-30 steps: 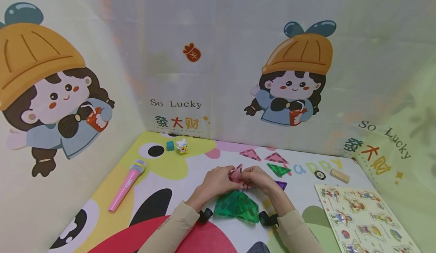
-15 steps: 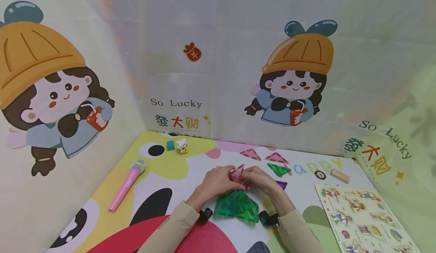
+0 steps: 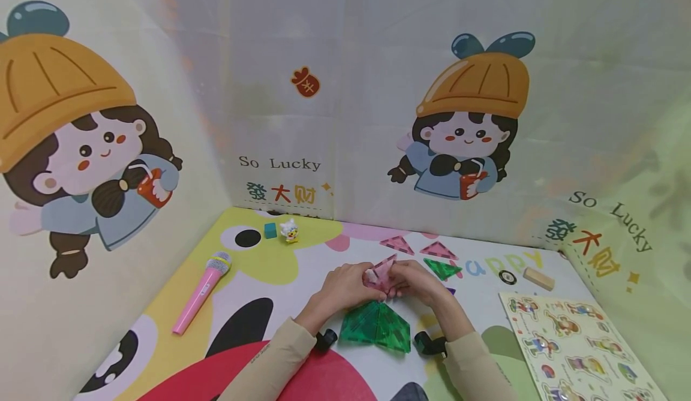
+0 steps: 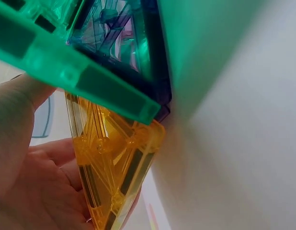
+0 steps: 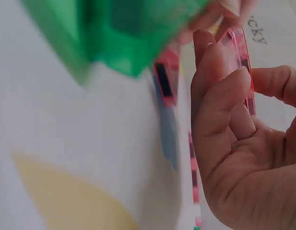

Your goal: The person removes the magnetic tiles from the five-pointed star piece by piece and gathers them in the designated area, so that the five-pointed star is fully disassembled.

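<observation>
Both hands pinched pink triangle tiles in curled fingers above the green pyramid; a slip could topple it.

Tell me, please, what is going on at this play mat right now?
A person is working with translucent triangular tiles. Both the left hand and the right hand hold pink tiles together just above the mat, behind a green pyramid of tiles that stands near the wrists. The left wrist view also shows a yellow tile against the left palm. More loose triangles lie farther back, a pink toy microphone to the left and a picture puzzle board to the right.
</observation>
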Motion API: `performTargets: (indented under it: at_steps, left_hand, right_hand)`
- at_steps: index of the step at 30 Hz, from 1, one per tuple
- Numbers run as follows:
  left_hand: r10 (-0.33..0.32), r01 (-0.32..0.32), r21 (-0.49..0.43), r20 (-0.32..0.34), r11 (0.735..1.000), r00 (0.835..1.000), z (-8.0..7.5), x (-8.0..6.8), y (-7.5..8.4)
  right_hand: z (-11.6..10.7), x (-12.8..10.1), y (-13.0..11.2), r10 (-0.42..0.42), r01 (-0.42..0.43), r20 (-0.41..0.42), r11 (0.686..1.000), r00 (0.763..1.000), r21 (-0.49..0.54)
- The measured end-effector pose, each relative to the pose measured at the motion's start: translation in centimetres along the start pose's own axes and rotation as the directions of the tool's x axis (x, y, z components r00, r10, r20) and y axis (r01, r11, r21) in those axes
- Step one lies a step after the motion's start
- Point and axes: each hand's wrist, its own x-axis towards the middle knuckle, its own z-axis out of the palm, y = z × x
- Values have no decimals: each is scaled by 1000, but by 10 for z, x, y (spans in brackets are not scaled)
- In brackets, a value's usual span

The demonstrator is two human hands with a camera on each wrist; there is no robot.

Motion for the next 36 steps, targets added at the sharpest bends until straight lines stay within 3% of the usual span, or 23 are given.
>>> performTargets:
  at_steps: [7, 11, 20, 25, 29, 33, 36]
  left_hand:
    - [1, -1, 9, 8, 1000, 1000, 0, 0, 0]
    - [-9, 9, 3, 12, 1000, 1000, 1, 0, -1]
    - [-21, 21, -4, 18, 1000, 1000, 1, -1, 0]
    - [-15, 15, 0, 25, 1000, 1000, 2, 0, 0]
    - [-14, 13, 11, 23, 1000, 1000, 2, 0, 0]
    - [-19, 19, 9, 23, 1000, 1000, 2, 0, 0]
    - [-26, 25, 10, 24, 1000, 999, 1, 0, 0]
  right_hand:
    - [-11, -6, -4, 4, -5, -84, 1000, 996, -5]
    - [-14, -5, -3, -9, 1, -171, 999, 985, -48]
    - [-19, 5, 4, -34, -36, -367, 983, 930, -181]
    - [-24, 10, 7, -41, -17, -474, 993, 880, -118]
    - [-30, 12, 8, -30, 5, -508, 999, 861, -50]
    - [-32, 10, 7, -20, 0, -510, 999, 860, -38]
    - [-30, 7, 5, -40, -4, -476, 996, 879, -91]
